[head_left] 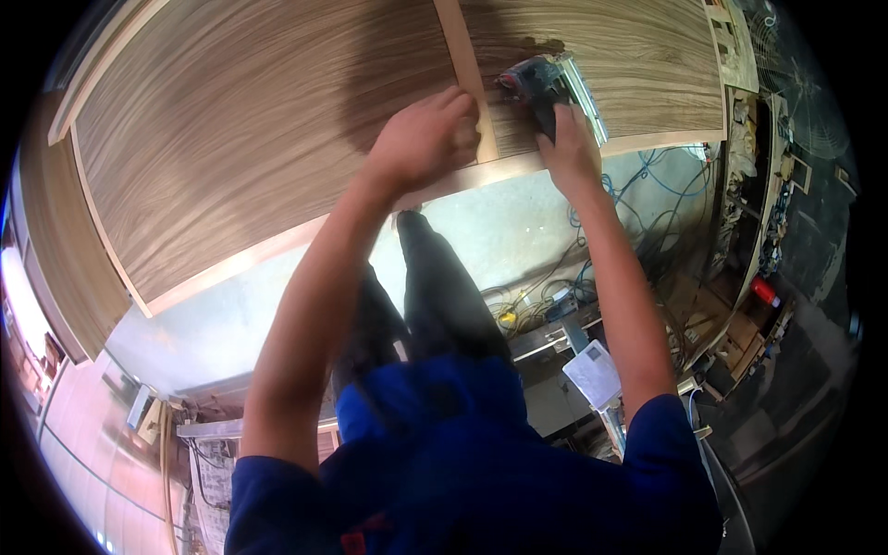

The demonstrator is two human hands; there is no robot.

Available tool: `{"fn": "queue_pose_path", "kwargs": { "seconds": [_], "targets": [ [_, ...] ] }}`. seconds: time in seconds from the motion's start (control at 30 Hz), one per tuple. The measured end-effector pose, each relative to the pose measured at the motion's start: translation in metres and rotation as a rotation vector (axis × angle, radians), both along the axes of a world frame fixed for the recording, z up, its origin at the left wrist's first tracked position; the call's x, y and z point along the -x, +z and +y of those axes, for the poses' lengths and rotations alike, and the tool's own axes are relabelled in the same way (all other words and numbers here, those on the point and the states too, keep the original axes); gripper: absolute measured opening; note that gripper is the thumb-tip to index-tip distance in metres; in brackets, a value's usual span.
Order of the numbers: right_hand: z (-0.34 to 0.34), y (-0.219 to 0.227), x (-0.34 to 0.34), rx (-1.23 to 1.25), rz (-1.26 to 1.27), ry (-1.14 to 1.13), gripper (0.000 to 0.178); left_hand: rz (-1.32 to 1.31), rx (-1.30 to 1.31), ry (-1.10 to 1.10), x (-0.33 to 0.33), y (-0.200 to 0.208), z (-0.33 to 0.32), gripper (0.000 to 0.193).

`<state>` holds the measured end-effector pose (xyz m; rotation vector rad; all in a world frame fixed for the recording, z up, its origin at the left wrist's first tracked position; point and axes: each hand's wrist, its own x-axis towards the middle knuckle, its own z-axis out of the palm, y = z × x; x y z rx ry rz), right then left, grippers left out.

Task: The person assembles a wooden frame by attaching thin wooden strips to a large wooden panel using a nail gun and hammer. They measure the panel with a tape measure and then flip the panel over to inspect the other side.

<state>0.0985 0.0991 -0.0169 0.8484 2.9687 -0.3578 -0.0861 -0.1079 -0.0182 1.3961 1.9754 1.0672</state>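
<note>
A large wood-grain veneered panel (240,120) with pale light-wood edging fills the upper part of the view. A pale wooden strip (460,55) runs across it from top to front edge. My left hand (424,139) presses down on the lower end of this strip, fingers curled over it. Just to the right, my right hand (569,148) grips a dark power tool (536,83) that rests on the panel beside the strip. Both forearms reach up from the lower edge over my blue shirt and dark trousers.
Below the panel lies a grey concrete floor (499,231) with tangled blue and yellow cables (647,185) at right. Wooden offcuts, a red can (764,290) and clutter stand along the right. Metal rails and a white sheet (592,372) sit near my legs.
</note>
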Motion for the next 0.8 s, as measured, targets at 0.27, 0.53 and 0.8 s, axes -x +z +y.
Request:
{"fn": "queue_pose_path", "kwargs": {
  "seconds": [0.27, 0.53, 0.8],
  "targets": [
    [-0.028, 0.059, -0.025, 0.439, 0.137, -0.339, 0.038, -0.061, -0.086, 0.001, 0.007, -0.027, -0.017, 0.03],
    [-0.091, 0.053, -0.064, 0.54, -0.006, -0.276, 0.024, -0.087, -0.119, -0.041, 0.011, -0.021, -0.012, 0.031],
    [-0.096, 0.052, -0.052, 0.539, -0.007, -0.289, 0.023, -0.088, -0.123, -0.035, 0.012, -0.024, -0.012, 0.033]
  ]
}}
